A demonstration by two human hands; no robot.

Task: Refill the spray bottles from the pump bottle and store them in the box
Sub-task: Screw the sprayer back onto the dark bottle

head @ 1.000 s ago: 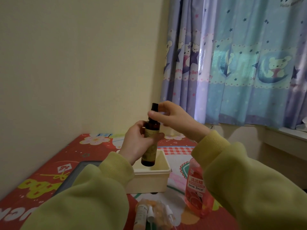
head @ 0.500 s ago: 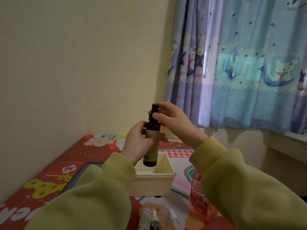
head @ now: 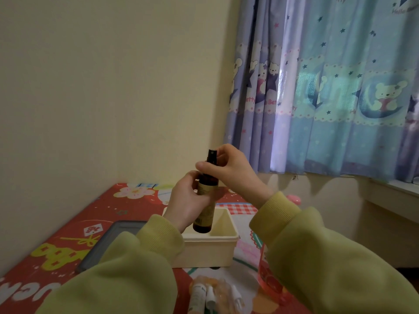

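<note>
right sleeve (head: 322,257) hides most of the pump bottle (head: 269,281) beside the box (head: 208,252).

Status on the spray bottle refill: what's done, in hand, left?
Done: nothing visibly stored; the visible part of the cream plastic box holds no bottle.
In hand: the left hand grips the brown labelled spray bottle above the box, and the right hand pinches its black spray top; tightening or loosening, cannot tell.
Left: small white bottles in a clear bag, near the pink translucent pump bottle.
</note>
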